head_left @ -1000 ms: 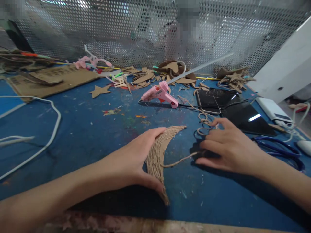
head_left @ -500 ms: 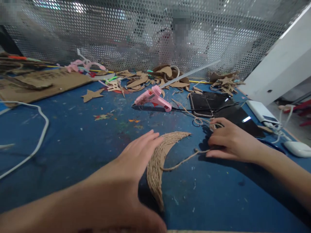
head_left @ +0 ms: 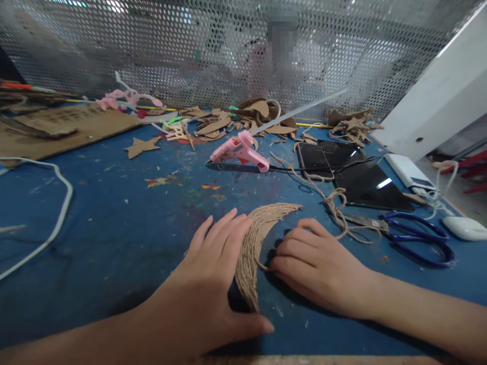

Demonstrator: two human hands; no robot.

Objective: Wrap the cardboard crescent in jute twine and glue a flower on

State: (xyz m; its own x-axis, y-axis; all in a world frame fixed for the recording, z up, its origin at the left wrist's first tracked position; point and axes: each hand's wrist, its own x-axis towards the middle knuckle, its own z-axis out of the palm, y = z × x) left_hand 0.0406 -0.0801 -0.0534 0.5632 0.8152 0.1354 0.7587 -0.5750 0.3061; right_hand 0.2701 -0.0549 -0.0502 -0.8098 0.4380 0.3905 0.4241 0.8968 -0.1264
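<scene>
A crescent-shaped cardboard piece wrapped in jute twine (head_left: 255, 238) lies on the blue table (head_left: 125, 213). My left hand (head_left: 213, 268) rests flat against its outer left edge, fingers stretched and thumb along the lower tip. My right hand (head_left: 315, 266) sits at the crescent's inner curve with its fingers curled, pinching the loose twine where it meets the piece. The rest of the twine (head_left: 338, 208) trails off to the right in loops.
A pink glue gun (head_left: 241, 152) with its black cord lies behind the crescent. Blue-handled scissors (head_left: 411, 235), a phone (head_left: 317, 159) and a black tablet (head_left: 371, 185) are at the right. Cardboard scraps and a cardboard star (head_left: 141, 147) line the perforated metal screen. A white cable (head_left: 57, 213) loops at left.
My right hand has come left from the twine loops to the crescent's inner edge, uncovering the scissors. My left hand has flattened along the outer edge.
</scene>
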